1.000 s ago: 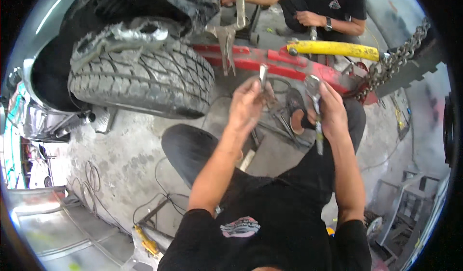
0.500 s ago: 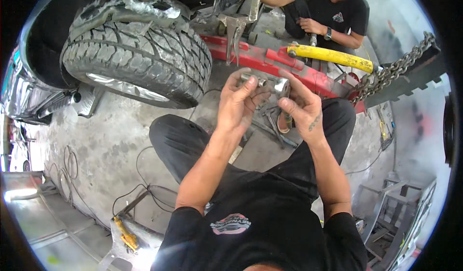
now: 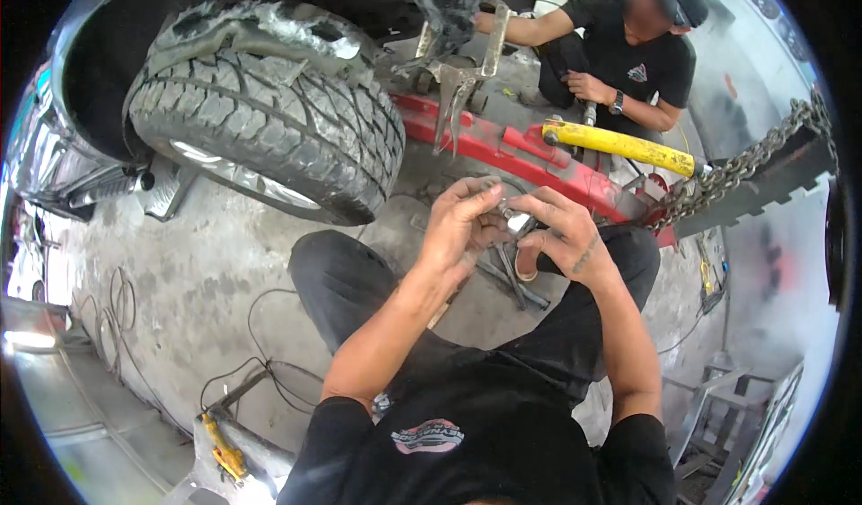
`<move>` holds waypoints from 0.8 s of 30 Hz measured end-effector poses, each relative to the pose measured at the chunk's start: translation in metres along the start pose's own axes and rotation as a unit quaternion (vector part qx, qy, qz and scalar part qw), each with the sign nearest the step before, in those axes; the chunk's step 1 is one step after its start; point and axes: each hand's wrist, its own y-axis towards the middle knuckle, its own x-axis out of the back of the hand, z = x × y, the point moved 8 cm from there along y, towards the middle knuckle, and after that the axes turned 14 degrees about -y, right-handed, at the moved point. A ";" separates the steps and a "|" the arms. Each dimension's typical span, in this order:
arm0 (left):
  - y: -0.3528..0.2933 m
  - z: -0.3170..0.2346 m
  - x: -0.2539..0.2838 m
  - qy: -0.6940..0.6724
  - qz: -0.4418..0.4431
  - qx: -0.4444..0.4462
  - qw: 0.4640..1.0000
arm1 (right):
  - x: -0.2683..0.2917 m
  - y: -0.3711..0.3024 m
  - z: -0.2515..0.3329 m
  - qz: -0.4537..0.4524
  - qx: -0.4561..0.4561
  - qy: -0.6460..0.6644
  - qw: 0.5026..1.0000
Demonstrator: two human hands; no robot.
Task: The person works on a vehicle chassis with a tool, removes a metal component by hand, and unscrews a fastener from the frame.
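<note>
Above my knees, my two hands come together at a chrome ratchet (image 3: 518, 224). My right hand (image 3: 567, 236) is closed around it, fingers over the top, and its handle is hidden. My left hand (image 3: 454, 227) pinches a small metal socket (image 3: 505, 207) against the ratchet's head. Fingers cover most of the socket, so I cannot tell whether it is seated.
A worn tyre (image 3: 269, 128) stands at the left beside a vehicle. Ahead lie a red steel beam (image 3: 503, 150), a yellow cylinder (image 3: 624, 146) and a heavy chain (image 3: 745, 164). A co-worker (image 3: 628, 56) crouches beyond. Long tools (image 3: 525, 294) and cables (image 3: 269, 361) lie on the floor.
My hands have moved closer together and slightly lower in view, bringing the socket up to the ratchet's head. The co-worker's head has lifted into fuller view.
</note>
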 end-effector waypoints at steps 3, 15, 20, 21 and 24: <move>0.003 -0.003 -0.006 0.051 0.009 -0.019 0.998 | 0.004 0.003 -0.006 0.003 -0.016 0.014 1.000; 0.024 -0.006 -0.028 0.189 0.027 -0.064 0.979 | -0.014 -0.011 -0.032 -0.073 -0.035 0.047 0.996; 0.030 0.012 -0.035 0.104 0.026 -0.068 0.992 | 0.001 -0.024 -0.039 -0.165 -0.048 0.102 0.980; 0.030 0.017 -0.035 0.106 0.010 -0.066 0.992 | 0.001 -0.025 -0.039 -0.166 -0.042 0.101 0.980; 0.027 0.021 -0.047 0.105 0.026 -0.113 0.988 | 0.007 -0.029 -0.044 -0.203 -0.052 0.150 0.966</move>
